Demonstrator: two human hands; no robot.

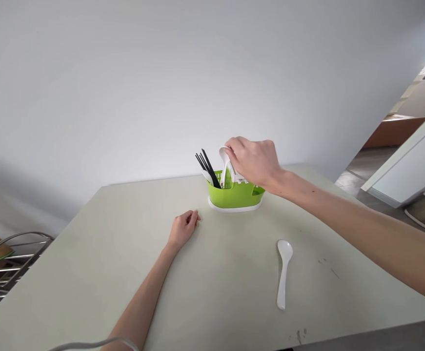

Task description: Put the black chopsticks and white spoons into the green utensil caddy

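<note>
My right hand (pixel 254 158) is closed on the bowl end of a white spoon (pixel 223 154), whose handle points down into a green utensil caddy (pixel 236 199) with a white base. Several black chopsticks (pixel 208 168) lean to the left in the same caddy, beside another white utensil (pixel 207 175) that shows only in part. On the table left of the caddy rests my left hand (pixel 184 227), its fingers curled in and nothing seen in them. A second white spoon (pixel 283 273) lies on the table, bowl away from me, below my right forearm.
The pale table (pixel 88 263) has its back edge against a white wall (pixel 142 87). At the left stands a metal rack (pixel 10 268), lower than the tabletop. A grey cord (pixel 91 344) crosses my left forearm at the bottom. A white panel (pixel 410 161) stands beyond the table at the right.
</note>
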